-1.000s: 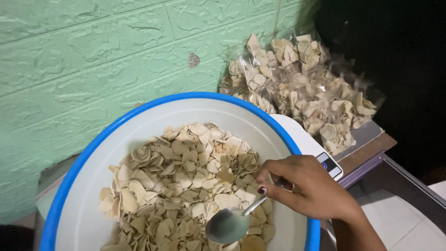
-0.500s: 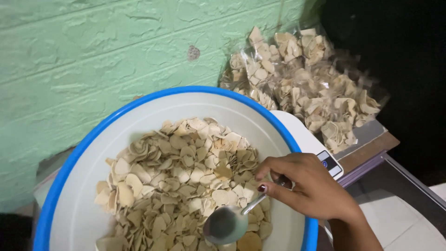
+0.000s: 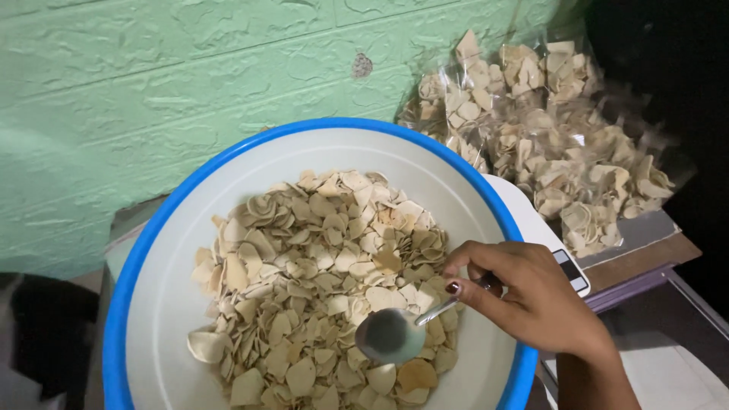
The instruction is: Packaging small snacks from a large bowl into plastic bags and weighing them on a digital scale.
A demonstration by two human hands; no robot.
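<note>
Steel-grey metal spoon (image 3: 395, 334), one only, lies bowl-down on pale crackers (image 3: 319, 281) in a single blue-rimmed white basin (image 3: 144, 250), its handle running up-right into one right hand (image 3: 531, 300), whose fingers (image 3: 486, 292) pinch the handle. Several clear bags of crackers (image 3: 547, 144) are stacked beyond a white scale (image 3: 543, 235).

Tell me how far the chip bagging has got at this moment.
Done: a pile of filled clear bags lies by the green wall. In hand: the right hand holds a metal spoon over the chips in the blue-rimmed basin. Left: the basin holds plenty of loose chips. The white scale is mostly hidden.
</note>
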